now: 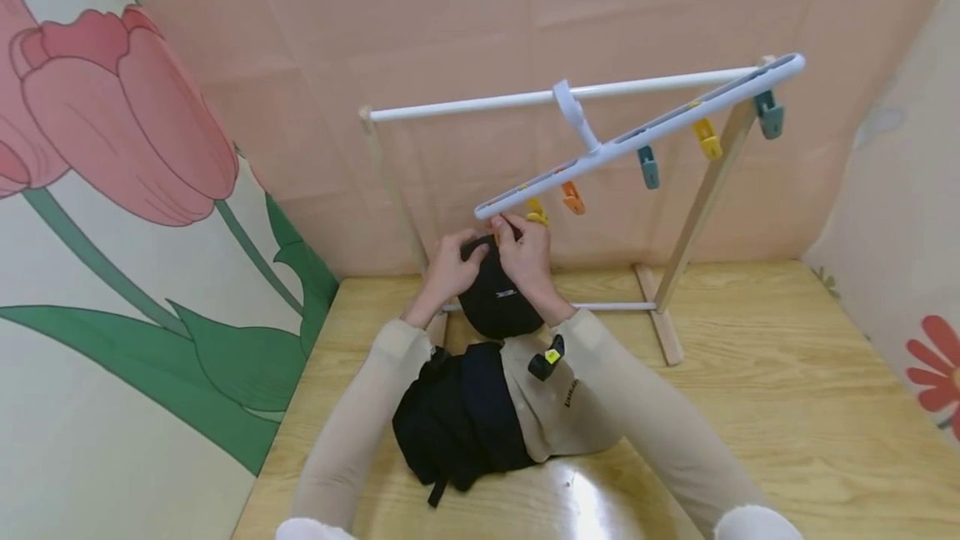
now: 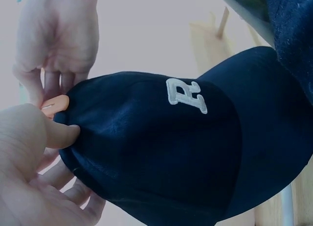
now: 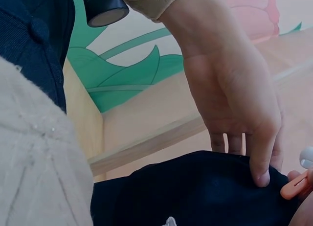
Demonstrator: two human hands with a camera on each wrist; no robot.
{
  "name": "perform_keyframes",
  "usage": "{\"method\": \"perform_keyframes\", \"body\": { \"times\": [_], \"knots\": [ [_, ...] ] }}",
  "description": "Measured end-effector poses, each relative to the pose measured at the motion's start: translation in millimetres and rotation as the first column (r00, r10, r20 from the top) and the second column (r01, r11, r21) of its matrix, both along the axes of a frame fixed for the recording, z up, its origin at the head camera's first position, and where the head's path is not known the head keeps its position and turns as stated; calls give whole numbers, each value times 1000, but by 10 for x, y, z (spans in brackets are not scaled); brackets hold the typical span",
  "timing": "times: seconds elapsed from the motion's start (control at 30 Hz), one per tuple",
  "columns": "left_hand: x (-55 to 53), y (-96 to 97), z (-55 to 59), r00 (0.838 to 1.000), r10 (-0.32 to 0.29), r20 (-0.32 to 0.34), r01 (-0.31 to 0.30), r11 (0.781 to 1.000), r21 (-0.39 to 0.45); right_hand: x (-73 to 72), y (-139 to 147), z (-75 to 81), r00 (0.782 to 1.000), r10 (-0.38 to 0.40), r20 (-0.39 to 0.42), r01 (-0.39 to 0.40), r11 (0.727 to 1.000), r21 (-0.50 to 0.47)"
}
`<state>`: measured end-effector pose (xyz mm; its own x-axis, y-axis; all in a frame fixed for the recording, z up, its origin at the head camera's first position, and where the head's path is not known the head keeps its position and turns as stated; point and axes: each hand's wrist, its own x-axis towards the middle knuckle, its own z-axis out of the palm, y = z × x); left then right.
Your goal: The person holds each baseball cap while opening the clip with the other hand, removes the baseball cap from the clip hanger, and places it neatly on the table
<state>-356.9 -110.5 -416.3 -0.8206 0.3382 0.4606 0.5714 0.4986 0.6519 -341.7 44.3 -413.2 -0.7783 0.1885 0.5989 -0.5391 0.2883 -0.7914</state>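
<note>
A black baseball cap (image 1: pixel 501 300) with a white letter on its front (image 2: pixel 187 95) hangs brim-down below the low left end of a pale blue clip hanger (image 1: pixel 637 138). My left hand (image 1: pixel 452 265) pinches the cap's edge, thumb on one face and fingers behind. Beside it, my right hand (image 1: pixel 527 257) pinches an orange clip (image 2: pixel 56 105) at that same edge. In the right wrist view the orange clip (image 3: pixel 296 186) touches or nearly touches the cap; whether its jaws grip the fabric I cannot tell.
The hanger hooks over the white bar (image 1: pixel 465 108) of a wooden-legged rack (image 1: pixel 705 198). Yellow, orange and teal clips (image 1: pixel 648 167) hang along it. A dark cap (image 1: pixel 457 415) and a beige cap (image 1: pixel 558 415) lie on the wooden table (image 1: pixel 780 407). Walls stand behind and at both sides.
</note>
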Motion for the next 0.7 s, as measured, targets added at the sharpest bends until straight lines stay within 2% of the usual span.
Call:
{"method": "perform_keyframes", "body": {
  "times": [0.37,0.7],
  "knots": [
    [-3,-13,7,1000,7,10,-7,1000,10,-18,-23,39,1000,-13,12,13,1000,-13],
    [-14,-47,-36,1000,2,-3,-2,1000,2,-17,-61,96,999,38,15,-37,998,-57]
  ]
}}
